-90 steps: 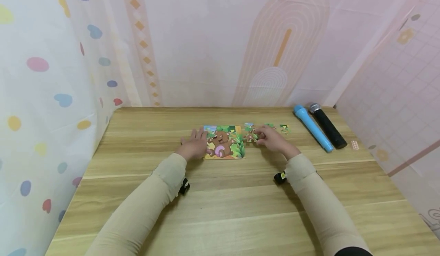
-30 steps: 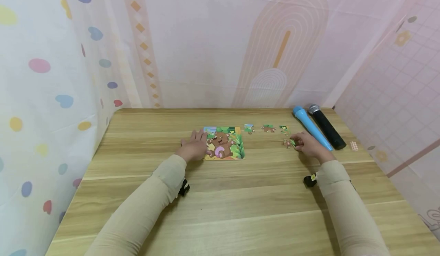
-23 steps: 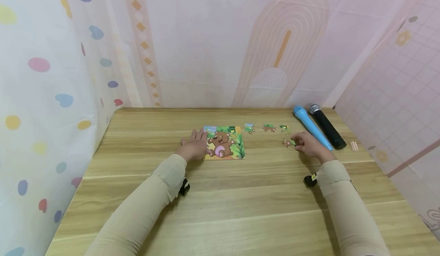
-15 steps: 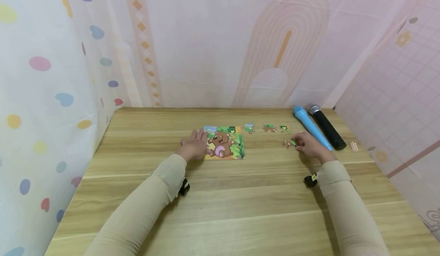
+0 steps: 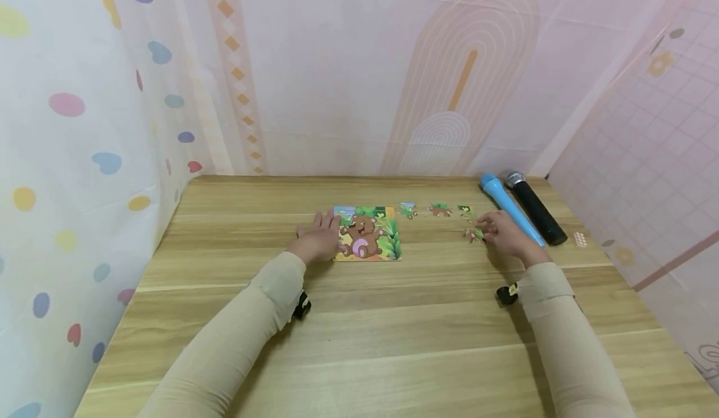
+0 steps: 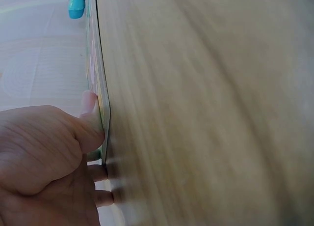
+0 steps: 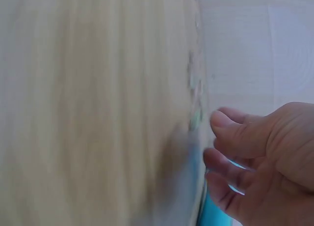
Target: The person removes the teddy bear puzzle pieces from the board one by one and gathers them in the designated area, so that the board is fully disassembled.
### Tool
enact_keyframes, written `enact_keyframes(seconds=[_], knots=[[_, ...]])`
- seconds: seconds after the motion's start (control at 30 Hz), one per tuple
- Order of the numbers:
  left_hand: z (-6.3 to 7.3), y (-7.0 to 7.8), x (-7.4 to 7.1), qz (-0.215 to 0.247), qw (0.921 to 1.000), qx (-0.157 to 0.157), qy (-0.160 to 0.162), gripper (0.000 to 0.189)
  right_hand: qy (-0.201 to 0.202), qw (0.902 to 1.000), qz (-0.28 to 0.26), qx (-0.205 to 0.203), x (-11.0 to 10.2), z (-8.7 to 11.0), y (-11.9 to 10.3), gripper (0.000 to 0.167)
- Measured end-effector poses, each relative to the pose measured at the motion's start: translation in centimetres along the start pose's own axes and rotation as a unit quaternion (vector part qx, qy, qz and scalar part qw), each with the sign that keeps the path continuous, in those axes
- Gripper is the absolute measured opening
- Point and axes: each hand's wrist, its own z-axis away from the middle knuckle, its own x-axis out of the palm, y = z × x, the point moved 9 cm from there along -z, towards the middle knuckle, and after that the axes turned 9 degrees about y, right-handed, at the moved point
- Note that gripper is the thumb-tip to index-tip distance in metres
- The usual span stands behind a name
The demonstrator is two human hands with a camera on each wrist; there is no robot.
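A bear jigsaw puzzle (image 5: 367, 234) lies flat on the table. My left hand (image 5: 319, 237) rests over its left edge with fingers extended; in the left wrist view, the thumb (image 6: 89, 105) touches the board's edge. To the right, a loose puzzle piece (image 5: 474, 235) lies on the table. Just above and beside that piece is my right hand (image 5: 502, 232), fingers bent loosely, with nothing between thumb and fingertips in the right wrist view. More loose pieces lie in a row behind: a blue-topped puzzle piece (image 5: 407, 210), a brown puzzle piece (image 5: 440, 209) and a green puzzle piece (image 5: 465, 211).
A blue microphone (image 5: 511, 209) and a black microphone (image 5: 536, 209) lie side by side at the back right, close to my right hand. Beyond them is a small sheet of dots (image 5: 580, 239). A patterned cloth (image 5: 326, 81) hangs behind the table (image 5: 382, 343).
My right hand has carried a puzzle piece from beside the board to the right and set it down. Its fingers have now lifted off that piece. The left hand stays put.
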Motion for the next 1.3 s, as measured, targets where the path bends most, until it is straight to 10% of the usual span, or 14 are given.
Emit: enact_keyframes(seconds=[0.23, 0.73, 1.3], knots=[[-0.1, 0.0, 0.0, 0.032, 0.9995, -0.007, 0.003, 0.078, 0.032, 0.9993, -0.015, -0.012, 0.1, -1.7, -4.7, 0.034], [-0.4, -0.3, 0.2, 0.037, 0.9992, -0.011, 0.004, 0.077, -0.119, 0.9866, -0.074, -0.083, 9.6, -5.0, -15.8, 0.043], [-0.1, -0.3, -0.1, 0.057, 0.9981, -0.021, 0.006, 0.075, -0.134, 0.9878, 0.035, -0.071, 14.0, -6.4, -18.1, 0.045]])
